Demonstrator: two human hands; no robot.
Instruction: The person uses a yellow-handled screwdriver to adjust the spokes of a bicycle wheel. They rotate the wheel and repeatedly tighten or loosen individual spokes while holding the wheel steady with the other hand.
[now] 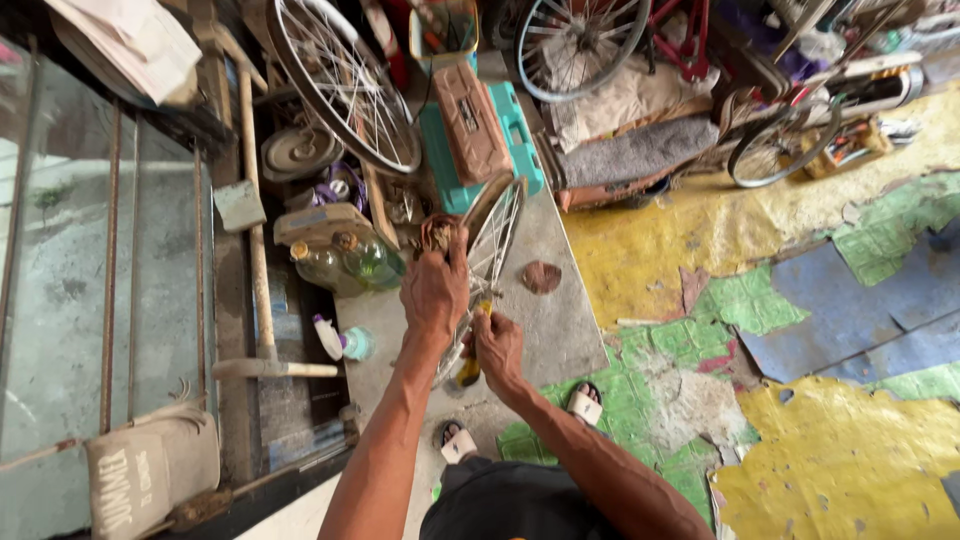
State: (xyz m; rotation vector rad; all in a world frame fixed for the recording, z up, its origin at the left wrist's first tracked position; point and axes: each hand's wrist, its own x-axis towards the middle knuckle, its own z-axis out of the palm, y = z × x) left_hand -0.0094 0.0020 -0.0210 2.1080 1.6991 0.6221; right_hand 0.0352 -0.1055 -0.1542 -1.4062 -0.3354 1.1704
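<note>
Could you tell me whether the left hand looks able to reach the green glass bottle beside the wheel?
Probably yes: the left hand grips the wheel close to the green bottle, with nothing between them.

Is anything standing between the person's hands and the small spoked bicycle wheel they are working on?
Nothing visible does. The left hand already grips the small spoked bicycle wheel at its rim, and the right hand presses a yellow-handled tool against its lower part.

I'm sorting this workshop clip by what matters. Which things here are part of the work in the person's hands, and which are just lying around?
In hand:
- bicycle wheel, gripped at the rim by the left hand
- yellow-handled tool, held by the right hand against the rim

Lying about:
- brown toolbox on a teal case
- glass bottles
- spare wheels
- long-handled hammer
- spray bottle
</note>
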